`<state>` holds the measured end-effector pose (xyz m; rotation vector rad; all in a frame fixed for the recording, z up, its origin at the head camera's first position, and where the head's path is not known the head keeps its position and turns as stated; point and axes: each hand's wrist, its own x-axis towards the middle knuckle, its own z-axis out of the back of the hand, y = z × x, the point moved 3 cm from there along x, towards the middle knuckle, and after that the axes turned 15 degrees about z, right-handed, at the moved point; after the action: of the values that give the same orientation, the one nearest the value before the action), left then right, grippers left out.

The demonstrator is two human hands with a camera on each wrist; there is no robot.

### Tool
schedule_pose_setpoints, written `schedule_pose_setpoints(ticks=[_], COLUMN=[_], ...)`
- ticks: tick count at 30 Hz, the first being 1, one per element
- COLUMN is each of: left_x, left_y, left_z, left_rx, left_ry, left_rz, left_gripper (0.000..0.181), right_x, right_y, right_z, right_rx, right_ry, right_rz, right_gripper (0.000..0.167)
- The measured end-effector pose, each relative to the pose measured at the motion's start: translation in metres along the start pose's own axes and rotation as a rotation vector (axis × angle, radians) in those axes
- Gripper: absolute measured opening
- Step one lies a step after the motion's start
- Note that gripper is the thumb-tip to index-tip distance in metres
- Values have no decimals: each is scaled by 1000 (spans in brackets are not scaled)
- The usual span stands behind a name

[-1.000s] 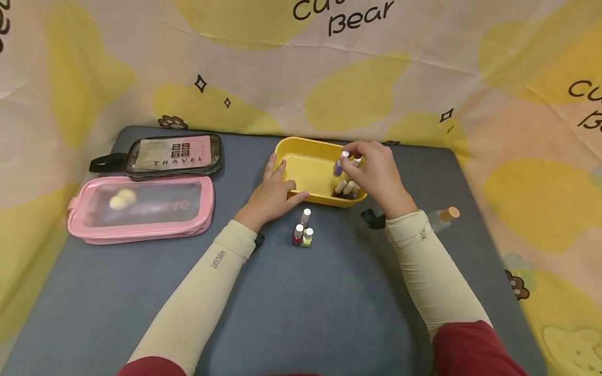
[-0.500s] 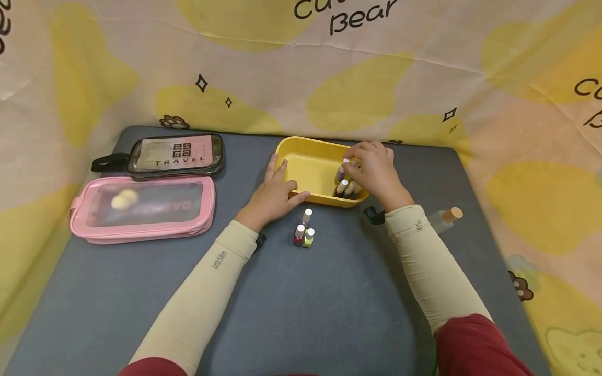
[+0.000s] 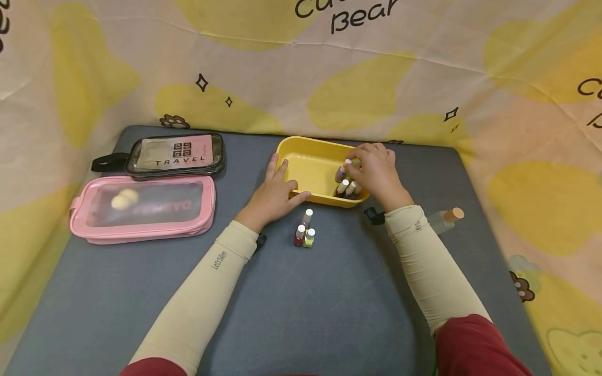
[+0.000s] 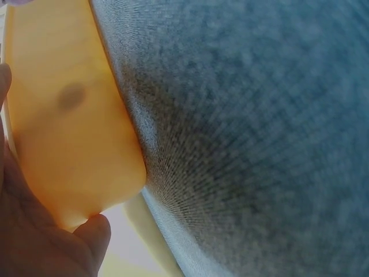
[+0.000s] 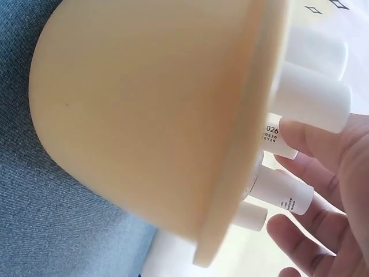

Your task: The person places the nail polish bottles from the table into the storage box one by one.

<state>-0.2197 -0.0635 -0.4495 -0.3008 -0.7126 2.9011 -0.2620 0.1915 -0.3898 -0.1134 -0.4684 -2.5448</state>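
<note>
In the head view, my left hand [image 3: 274,197] rests spread against the left end of a yellow plastic basket [image 3: 308,169], its fingers on the rim. My right hand [image 3: 374,172] is over the basket's right end and pinches the white cap of a purple nail polish bottle [image 3: 340,174]. Beside that bottle, dark nail polish bottles [image 3: 343,188] with white caps stand in the basket; others are partly hidden by my hand. In the right wrist view, white caps [image 5: 314,95] stick up past the rim beside my fingers. In front of the basket, a red nail polish bottle [image 3: 299,236] stands with a yellow-green one [image 3: 308,238] and a purple-tinted one [image 3: 307,218].
To the left lie a pink clear-topped pouch [image 3: 143,209] and a black-edged travel pouch [image 3: 175,155]. A clear bottle with an orange-brown cap [image 3: 444,219] is by my right forearm. A patterned cloth [image 3: 263,62] hangs behind the grey table [image 3: 291,308].
My right hand has lowered the purple nail polish bottle into the right end of the basket, among the others. My left hand has stayed at the rim.
</note>
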Motion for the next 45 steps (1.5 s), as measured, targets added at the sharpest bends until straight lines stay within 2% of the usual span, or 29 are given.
schedule_pose_setpoints(ticks=[9, 13, 16, 19, 22, 24, 27, 32, 38, 45], left_x=[0, 0, 1, 1, 1, 1, 1, 1, 1, 1], left_y=[0, 1, 1, 1, 1, 1, 1, 0, 0, 0], left_z=[0, 0, 0, 0, 0, 0, 0, -1, -1, -1], left_rx=[-9, -5, -3, 0, 2, 4, 5, 16, 19, 18], left_ry=[-5, -8, -13, -20, -18, -17, -14, -8, -9, -16], left_rz=[-8, -13, -16, -19, -18, -16, -8, 3, 13, -5], left_gripper=[52, 52, 52, 52, 53, 54, 55, 57, 59, 60], right_x=[0, -3, -12, -28, -51, -66, -86, -105, -109, -109], right_y=[-1, 3, 15, 37, 62, 77, 92, 106, 107, 106], right_z=[1, 4, 11, 15, 11, 3, -15, -46, -72, -84], right_rx=[6, 13, 16, 32, 93, 164, 258, 366, 433, 474], right_ry=[23, 2, -74, -190, -281, -305, -282, -193, -177, -178], right_rz=[-26, -32, -3, 78, 182, 236, 261, 201, 138, 95], right_gripper=[35, 41, 41, 38, 34, 33, 36, 37, 33, 28])
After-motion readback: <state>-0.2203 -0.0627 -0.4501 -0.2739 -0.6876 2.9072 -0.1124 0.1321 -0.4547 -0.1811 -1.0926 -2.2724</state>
